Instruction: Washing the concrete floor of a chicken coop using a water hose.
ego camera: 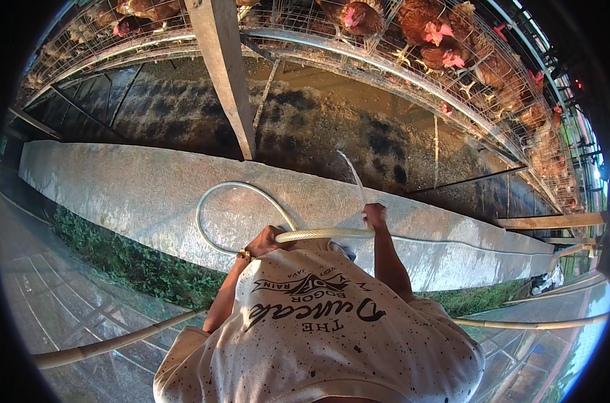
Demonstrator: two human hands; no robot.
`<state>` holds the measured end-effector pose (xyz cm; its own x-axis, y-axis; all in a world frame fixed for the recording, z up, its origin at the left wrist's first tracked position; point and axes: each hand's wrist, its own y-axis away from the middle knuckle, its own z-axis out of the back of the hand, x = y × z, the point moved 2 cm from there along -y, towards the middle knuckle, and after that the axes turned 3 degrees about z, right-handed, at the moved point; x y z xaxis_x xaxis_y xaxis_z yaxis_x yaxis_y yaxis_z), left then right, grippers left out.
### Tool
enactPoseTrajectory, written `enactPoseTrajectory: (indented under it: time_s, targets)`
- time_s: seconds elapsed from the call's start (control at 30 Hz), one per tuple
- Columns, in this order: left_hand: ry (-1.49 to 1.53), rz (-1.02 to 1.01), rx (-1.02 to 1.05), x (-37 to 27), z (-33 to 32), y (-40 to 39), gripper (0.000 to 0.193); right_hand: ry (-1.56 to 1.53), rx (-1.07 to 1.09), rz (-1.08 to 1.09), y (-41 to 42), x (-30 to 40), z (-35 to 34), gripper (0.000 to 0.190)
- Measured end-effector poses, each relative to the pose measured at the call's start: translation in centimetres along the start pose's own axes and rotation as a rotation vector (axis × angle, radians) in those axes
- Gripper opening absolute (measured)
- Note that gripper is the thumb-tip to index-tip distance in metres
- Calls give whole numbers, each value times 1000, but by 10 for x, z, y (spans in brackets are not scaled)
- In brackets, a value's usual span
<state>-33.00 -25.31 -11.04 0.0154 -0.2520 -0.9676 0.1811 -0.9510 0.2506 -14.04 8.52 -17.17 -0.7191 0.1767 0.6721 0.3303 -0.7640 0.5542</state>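
Observation:
A braided, translucent garden hose (325, 233) stretches between my two hands in front of my waist. My left hand (265, 242), with a bracelet at the wrist, is closed around one stretch of it. Farther right, my right hand (375, 215) is closed around the hose near its outlet. From there a stream of water (354, 174) arcs over the walkway's far edge towards the dark, wet manure bed (335, 121). On the concrete walkway (153, 186) to the left, a loop of the hose lies spread out. Another length runs along the walkway to the right.
Wire cages (461, 101) holding several brown hens (363, 17) hang over the manure bed. A wooden post (224, 75) rises from the walkway's far edge. Behind me are green plants (133, 257), bamboo poles (118, 341) and netting (83, 312). A wooden beam (552, 221) crosses at the right.

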Motion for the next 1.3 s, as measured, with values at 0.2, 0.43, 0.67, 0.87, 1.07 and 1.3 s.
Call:
enactPoseTrajectory:
  time_s: [0.2,0.43,0.67,0.87,1.07,1.3]
  targets:
    - [29,-51,-40,-12,2,7,45,-218,-9,43,-2,-7,-3,19]
    - [-38,-148,-161,101,0,7,45,-264,-45,81,5,5,-6,18]
    - [-4,-28,12,-15,5,7,49,-303,-75,99,-1,3,-3,17]
    - [52,-133,-7,6,6,5,51,-308,-91,157,-8,6,0,19]
    - [73,-134,2,15,7,5,43,-282,-115,219,-11,13,0,18]
    - [73,-62,-30,13,4,6,45,-253,-107,226,-15,24,1,20]
